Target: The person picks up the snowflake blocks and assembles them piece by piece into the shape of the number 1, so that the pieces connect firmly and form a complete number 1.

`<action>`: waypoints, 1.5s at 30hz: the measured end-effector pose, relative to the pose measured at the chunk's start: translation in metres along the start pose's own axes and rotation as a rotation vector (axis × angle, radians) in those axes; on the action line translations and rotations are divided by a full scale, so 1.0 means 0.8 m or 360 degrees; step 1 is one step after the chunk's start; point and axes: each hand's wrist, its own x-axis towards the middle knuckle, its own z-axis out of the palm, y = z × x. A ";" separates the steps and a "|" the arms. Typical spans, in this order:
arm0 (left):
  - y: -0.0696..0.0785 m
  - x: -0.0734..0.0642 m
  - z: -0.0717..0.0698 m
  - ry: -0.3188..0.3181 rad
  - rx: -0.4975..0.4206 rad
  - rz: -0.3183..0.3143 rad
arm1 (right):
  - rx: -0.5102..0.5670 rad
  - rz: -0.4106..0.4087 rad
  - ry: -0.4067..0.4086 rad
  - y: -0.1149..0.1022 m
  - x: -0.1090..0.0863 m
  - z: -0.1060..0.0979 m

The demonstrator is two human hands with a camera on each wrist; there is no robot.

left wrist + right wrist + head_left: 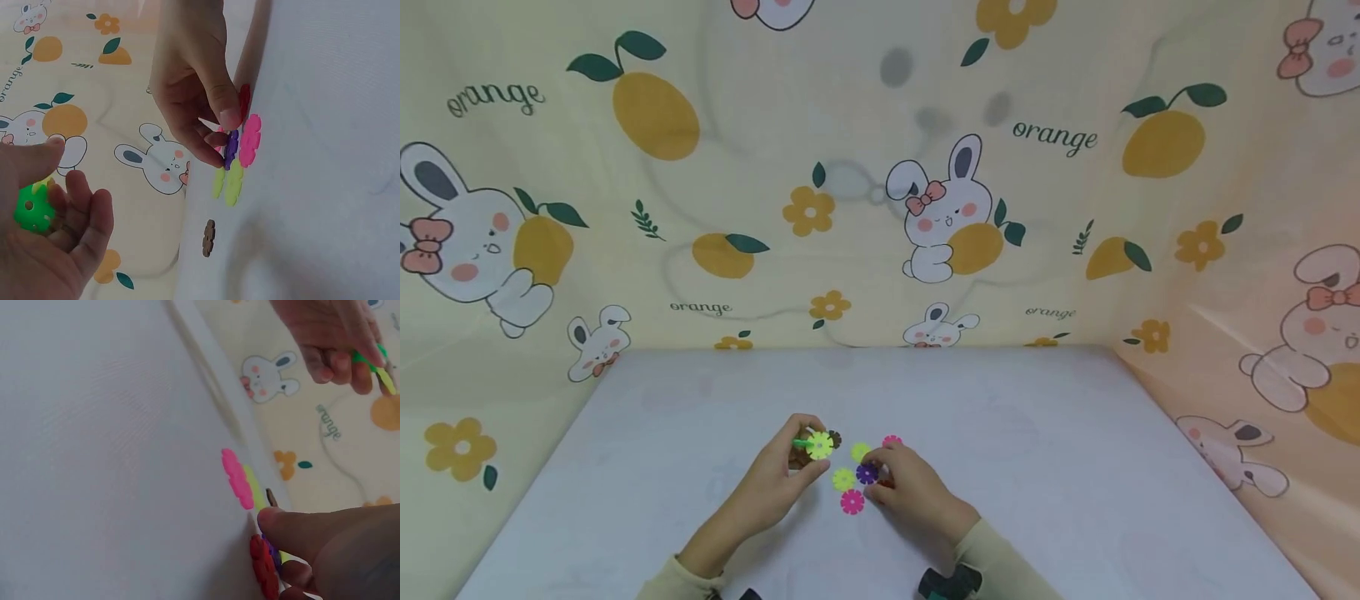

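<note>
My left hand (775, 479) is raised over the table, holding a yellow snowflake disc (820, 445) joined to a green disc (35, 207) between thumb and fingers. My right hand (917, 487) pinches a purple snowflake disc (867, 474) by its edge, close over the tabletop. Around those fingertips lie two yellow discs, one a yellow disc (843, 480) left of the purple one, and a pink disc (852, 502) nearer me. A red disc (244, 103) lies by the right hand, mostly covered by it in the head view. Beyond the hand, another pink disc (892, 440) shows in part.
A brown disc (209, 238) lies on the table apart from the cluster, behind the held yellow disc in the head view. The white tabletop (1075, 467) is bordered at the back and sides by a printed curtain (865, 108) with rabbits and oranges.
</note>
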 end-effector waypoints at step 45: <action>-0.001 -0.002 -0.001 -0.0153 0.0021 0.0014 | 0.0931 -0.0201 0.0170 -0.038 -0.010 -0.038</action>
